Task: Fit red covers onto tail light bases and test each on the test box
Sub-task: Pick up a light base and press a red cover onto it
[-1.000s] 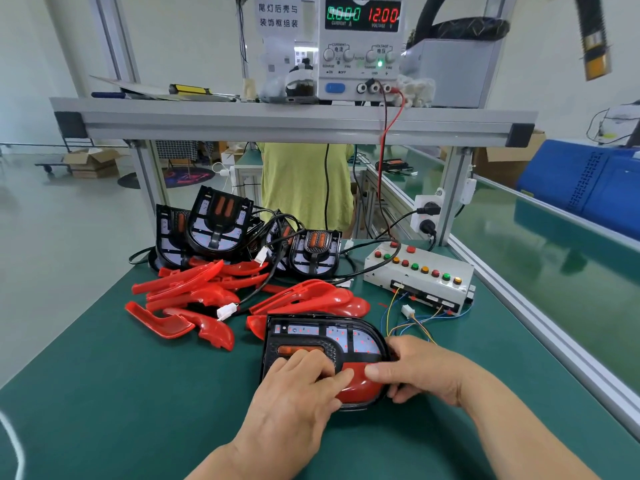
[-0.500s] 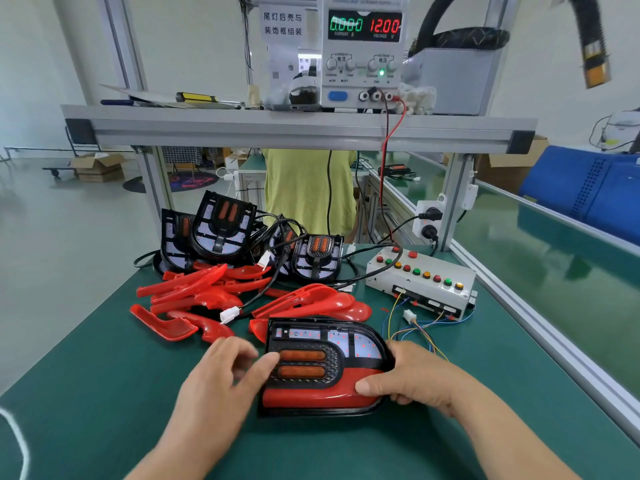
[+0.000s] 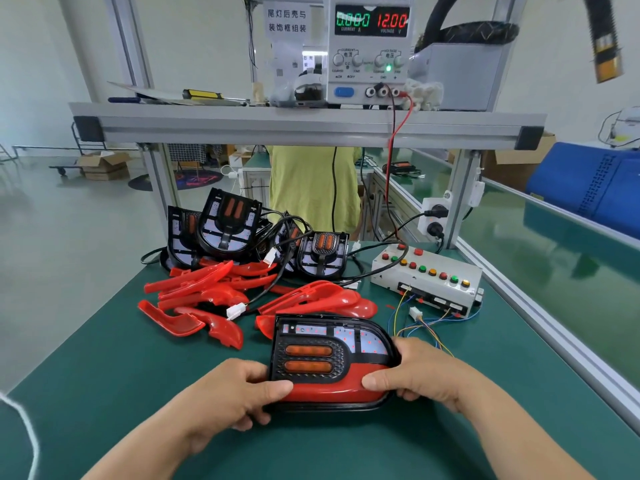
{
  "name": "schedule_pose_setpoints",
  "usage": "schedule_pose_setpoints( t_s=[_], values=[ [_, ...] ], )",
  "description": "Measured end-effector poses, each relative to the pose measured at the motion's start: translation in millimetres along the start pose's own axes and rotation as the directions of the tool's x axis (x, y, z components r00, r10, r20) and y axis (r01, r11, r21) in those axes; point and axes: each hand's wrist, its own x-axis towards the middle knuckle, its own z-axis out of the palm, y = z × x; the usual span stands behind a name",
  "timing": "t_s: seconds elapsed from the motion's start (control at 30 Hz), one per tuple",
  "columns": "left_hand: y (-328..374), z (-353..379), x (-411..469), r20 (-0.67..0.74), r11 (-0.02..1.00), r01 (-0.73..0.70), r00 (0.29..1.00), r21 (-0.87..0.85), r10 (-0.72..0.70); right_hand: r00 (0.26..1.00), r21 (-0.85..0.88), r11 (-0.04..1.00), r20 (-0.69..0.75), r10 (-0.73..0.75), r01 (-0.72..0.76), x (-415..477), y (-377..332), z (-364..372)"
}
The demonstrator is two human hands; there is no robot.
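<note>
A black tail light base lies on the green bench in front of me, with two orange lenses and a red cover seated along its near edge. My left hand grips its left end, thumb pressed on the red cover. My right hand grips its right end, thumb also on the cover. Loose red covers are piled behind it, and several bare black bases with cables lean behind those. The white test box with coloured buttons sits at the right rear, its loose wires trailing towards my right hand.
A power supply reading 12.00 V stands on the overhead aluminium shelf. A person in a yellow-green shirt stands beyond the bench. An aluminium rail borders the bench on the right. A white connector lies among the covers.
My left hand slid off the top of the base to its left end, thumb now on the red cover. The base has come slightly nearer, and the head camera moved closer.
</note>
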Motion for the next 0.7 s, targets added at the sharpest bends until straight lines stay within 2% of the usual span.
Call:
schedule_pose_setpoints(
  t_s=[0.7],
  values=[
    [-10.4, 2.7, 7.5, -0.064, 0.985, -0.111, 0.991, 0.132, 0.12, 1.0, -0.038, 0.999, 0.011, 0.019, -0.018, 1.7, -3.7, -1.0]
  ],
)
